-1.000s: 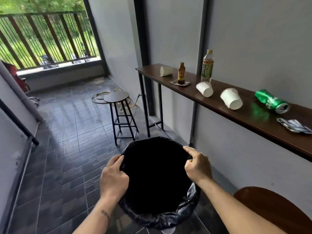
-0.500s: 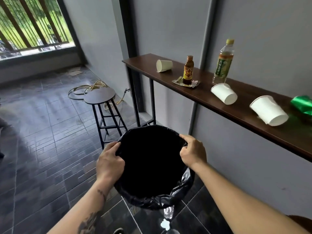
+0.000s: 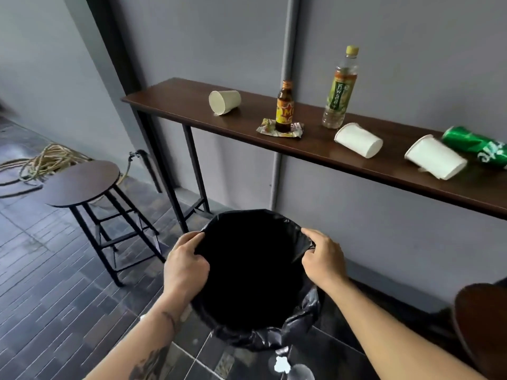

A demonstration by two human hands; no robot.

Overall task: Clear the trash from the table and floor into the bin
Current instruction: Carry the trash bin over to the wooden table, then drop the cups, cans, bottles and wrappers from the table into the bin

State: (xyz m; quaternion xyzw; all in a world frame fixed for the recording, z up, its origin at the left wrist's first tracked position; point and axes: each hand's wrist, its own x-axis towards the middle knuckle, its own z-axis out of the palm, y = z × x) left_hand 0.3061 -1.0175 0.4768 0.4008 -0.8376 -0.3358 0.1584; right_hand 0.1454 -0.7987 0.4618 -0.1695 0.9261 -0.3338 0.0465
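Grey walls and dark floor tiles framed the spot where I stood, with a narrow brown table point(image 3: 192, 105) running along the wall ahead of me. Below it, between my two hands, was the bin point(image 3: 255, 270), its mouth black and lined with a black bag point(image 3: 301, 322) that bunched over the near rim. My left hand point(image 3: 185, 266) was clenched on the bin's left rim, fingers curled over the bag's edge. My right hand point(image 3: 322, 259) pinched the bag at the right rim, thumb and fingers closed on a fold of it. So the bin sat directly between both grips, held at opposite sides.

The trash was all beyond my hands, up on the table. A paper cup point(image 3: 225, 102) lay on its side near the left end. Right of it a small brown bottle point(image 3: 284, 111) stood upright on a crumpled wrapper point(image 3: 267, 127), and a taller clear bottle point(image 3: 340, 89) with a yellow cap stood near the wall. Two more white cups point(image 3: 358, 139) point(image 3: 436, 160) lay tipped over farther right, the last one just beside a green can point(image 3: 477, 149) on its side at the frame's edge.

A round stool point(image 3: 82, 182) stood left of the bin, with a coiled hose point(image 3: 44, 163) on the floor behind it. A white scrap point(image 3: 282, 363) lay on the tiles just below the bin.
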